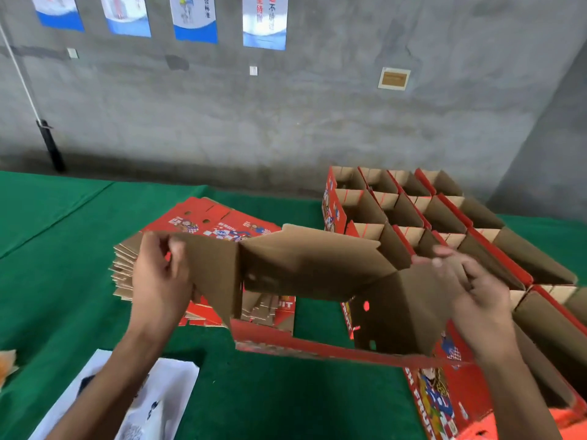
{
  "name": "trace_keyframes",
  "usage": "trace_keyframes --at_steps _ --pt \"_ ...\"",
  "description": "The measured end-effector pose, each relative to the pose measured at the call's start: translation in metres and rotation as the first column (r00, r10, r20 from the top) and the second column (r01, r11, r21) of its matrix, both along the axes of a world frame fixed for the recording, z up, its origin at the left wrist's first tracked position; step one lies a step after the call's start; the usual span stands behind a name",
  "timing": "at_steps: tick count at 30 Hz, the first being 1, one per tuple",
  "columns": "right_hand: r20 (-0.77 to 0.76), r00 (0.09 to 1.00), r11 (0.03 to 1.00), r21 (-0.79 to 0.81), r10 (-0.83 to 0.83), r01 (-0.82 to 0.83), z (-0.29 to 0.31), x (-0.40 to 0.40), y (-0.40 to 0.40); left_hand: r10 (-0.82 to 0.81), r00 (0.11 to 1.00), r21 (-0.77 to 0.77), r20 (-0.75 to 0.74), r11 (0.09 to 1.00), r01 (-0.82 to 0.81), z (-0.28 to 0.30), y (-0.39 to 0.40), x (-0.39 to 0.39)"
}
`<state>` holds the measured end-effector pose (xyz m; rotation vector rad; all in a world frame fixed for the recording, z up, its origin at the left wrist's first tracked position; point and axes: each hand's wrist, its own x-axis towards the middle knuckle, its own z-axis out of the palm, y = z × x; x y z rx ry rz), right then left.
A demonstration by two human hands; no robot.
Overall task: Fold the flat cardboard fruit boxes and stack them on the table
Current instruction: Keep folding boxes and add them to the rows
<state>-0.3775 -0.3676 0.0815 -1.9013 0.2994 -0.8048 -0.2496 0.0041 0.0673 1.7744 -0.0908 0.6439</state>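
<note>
You have two hands: your left hand (158, 277) and your right hand (476, 290). You hold one box (311, 265). One pile of flat boxes (203, 223) sits on the counter (63, 217). Four posters (193, 17) hang on the wall. There are many folded boxes (444, 217), too many to count well.

Dim, even indoor light, soft shadows, slight motion blur throughout, wide-angle bending at the edges
</note>
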Motion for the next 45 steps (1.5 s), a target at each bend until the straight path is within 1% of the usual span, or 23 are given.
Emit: trace_keyframes --at_steps 2,3,4,6,8,11,13,14,17,19,21,23,25,27,29,31,34,37,40,43,45 --pt "-0.043 0.993 0.985 0.138 0.109 -0.102 -0.012 -0.002 -0.003 0.002 0.998 -0.056 -0.064 0.998 -0.006 -0.017 -0.005 0.001" --pt "-0.052 0.991 0.971 0.213 0.124 -0.111 -0.017 -0.003 -0.003 0.015 0.996 -0.083 -0.085 0.996 -0.022 -0.026 -0.011 -0.001" --pt "-0.058 0.991 0.956 0.275 0.12 -0.099 -0.023 -0.003 -0.004 0.052 0.995 -0.09 -0.086 0.994 -0.06 -0.034 -0.017 -0.003" --pt "-0.115 0.991 0.945 0.326 0.064 -0.023 -0.029 -0.005 -0.01 0.12 0.99 -0.084 -0.072 0.988 -0.126 -0.045 -0.025 -0.008" --pt "-0.161 0.987 0.946 0.324 0.02 0.033 -0.029 -0.011 -0.026 0.096 0.995 -0.101 -0.023 0.99 -0.098 -0.045 -0.026 -0.013" --pt "-0.15 0.988 0.962 0.266 -0.028 0.067 -0.023 -0.024 -0.046 0.066 0.997 -0.084 0.04 0.994 -0.062 -0.042 -0.018 -0.022" --pt "-0.126 0.991 0.949 0.307 -0.04 0.077 -0.027 -0.026 -0.05 0.036 0.999 -0.091 0.009 0.995 -0.035 -0.049 -0.017 -0.022" --pt "-0.138 0.989 0.938 0.332 -0.056 0.1 -0.034 -0.023 -0.048 0.028 0.999 -0.083 -0.027 0.996 -0.03 -0.057 -0.018 -0.019" --pt "-0.24 0.963 0.863 0.454 -0.119 0.22 -0.063 0.001 -0.039 0.054 0.989 -0.01 -0.141 0.998 -0.056 -0.09 -0.028 -0.005" --pt "-0.279 0.949 0.83 0.488 -0.145 0.27 -0.08 0.019 -0.032 0.075 0.982 0.022 -0.174 0.997 -0.072 -0.111 -0.033 0.007" --pt "-0.293 0.94 0.853 0.43 -0.177 0.295 -0.097 0.033 -0.028 0.039 0.989 0.027 -0.143 0.999 -0.035 -0.13 -0.035 0.015" --pt "-0.306 0.923 0.886 0.324 -0.235 0.333 -0.111 0.04 -0.028 -0.118 0.991 0.044 -0.055 0.992 0.121 -0.149 -0.033 0.016" --pt "-0.301 0.911 0.895 0.26 -0.281 0.362 -0.117 0.044 -0.028 -0.29 0.957 0.084 0.008 0.954 0.288 -0.164 -0.026 0.014" --pt "-0.309 0.897 0.899 0.204 -0.317 0.388 -0.12 0.049 -0.03 -0.397 0.918 0.16 0.022 0.907 0.389 -0.171 -0.014 0.014" --pt "-0.309 0.888 0.901 0.163 -0.342 0.403 -0.121 0.055 -0.032 -0.5 0.866 0.29 -0.017 0.826 0.483 -0.172 -0.002 0.019" --pt "-0.313 0.883 0.903 0.141 -0.35 0.407 -0.122 0.061 -0.036 -0.567 0.821 0.449 -0.071 0.717 0.534 -0.168 0.008 0.021" --pt "-0.329 0.879 0.908 0.12 -0.345 0.401 -0.121 0.068 -0.041 -0.603 0.791 0.621 -0.103 0.582 0.525 -0.154 0.015 0.017" --pt "-0.361 0.863 0.912 0.069 -0.354 0.404 -0.118 0.075 -0.039 -0.571 0.81 0.738 -0.132 0.489 0.465 -0.141 0.017 0.011" --pt "-0.38 0.846 0.911 0.022 -0.375 0.413 -0.114 0.08 -0.035 -0.553 0.82 0.78 -0.143 0.447 0.438 -0.13 0.017 0.003" --pt "-0.381 0.84 0.905 0.018 -0.387 0.425 -0.114 0.082 -0.033 -0.604 0.787 0.794 -0.126 0.414 0.446 -0.124 0.013 -0.005" --pt "-0.378 0.837 0.903 0.006 -0.396 0.43 -0.115 0.081 -0.033 -0.637 0.766 0.819 -0.085 0.393 0.417 -0.123 0.009 -0.008"
